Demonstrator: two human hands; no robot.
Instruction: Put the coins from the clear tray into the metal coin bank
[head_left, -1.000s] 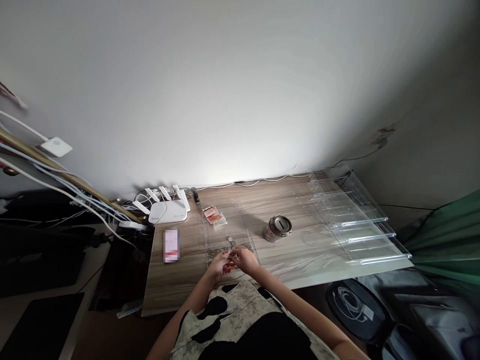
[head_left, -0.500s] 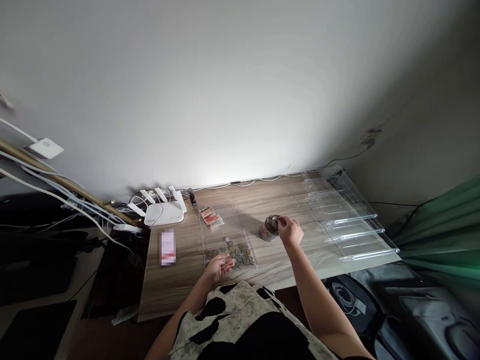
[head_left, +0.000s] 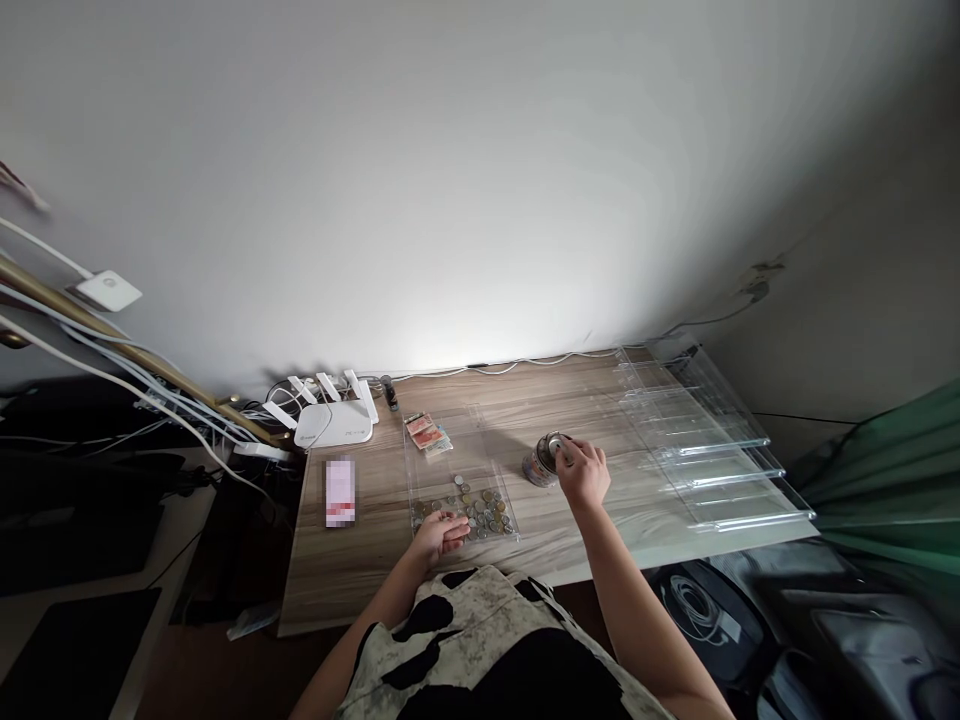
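My right hand (head_left: 583, 474) is at the top of a round tin (head_left: 538, 466) with a printed side. Its fingers are pinched together over the tin's lid. Whatever lies between those fingertips is too small to make out. My left hand (head_left: 439, 536) rests low over the near part of a clear plastic tray (head_left: 450, 478), its fingers curled inward. What its palm holds is hidden. Many silver and gold coins (head_left: 491, 515) lie loose in the tray beside this hand. Folded banknotes (head_left: 427, 434) lie at the tray's far left corner.
A white router (head_left: 334, 424) with upright antennas stands at the back left, near a small dark bottle (head_left: 389, 393). In front of the router lies a blurred pink-white item (head_left: 340, 493). Clear acrylic panels (head_left: 697, 440) cover the table's right end. Cables run along the wall.
The view has shifted slightly. My right hand has tipped closer over the tin's lid. The fingers of my left hand have curled in more.
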